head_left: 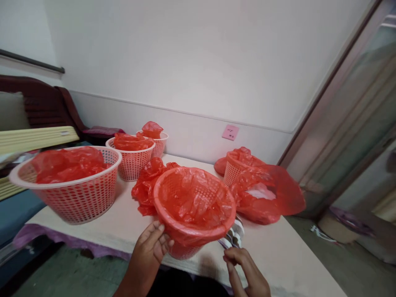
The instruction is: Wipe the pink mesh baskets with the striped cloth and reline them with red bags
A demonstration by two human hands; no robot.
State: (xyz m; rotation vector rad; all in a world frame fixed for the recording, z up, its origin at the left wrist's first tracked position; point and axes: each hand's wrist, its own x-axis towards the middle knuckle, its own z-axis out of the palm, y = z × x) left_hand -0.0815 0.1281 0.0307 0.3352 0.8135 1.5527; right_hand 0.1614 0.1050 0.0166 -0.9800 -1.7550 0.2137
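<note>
My left hand [153, 243] cups the bag-lined basket [193, 206], right hand [244, 270] loosely curled, empty; next I'd smooth the liner's near rim.

Two bare hands show at the bottom edge. The left hand [152, 244] has its forearm uncovered, with no sleeve, ring or watch on it. The right hand [246, 270] seems bare too, though slightly blurred.

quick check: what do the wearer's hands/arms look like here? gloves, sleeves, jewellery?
Both bare. The left hand and its forearm show no glove, no sleeve and no watch as far as the frame edge. The right hand is likewise ungloved, with no ring or band visible. Nails short and unpainted.
</note>
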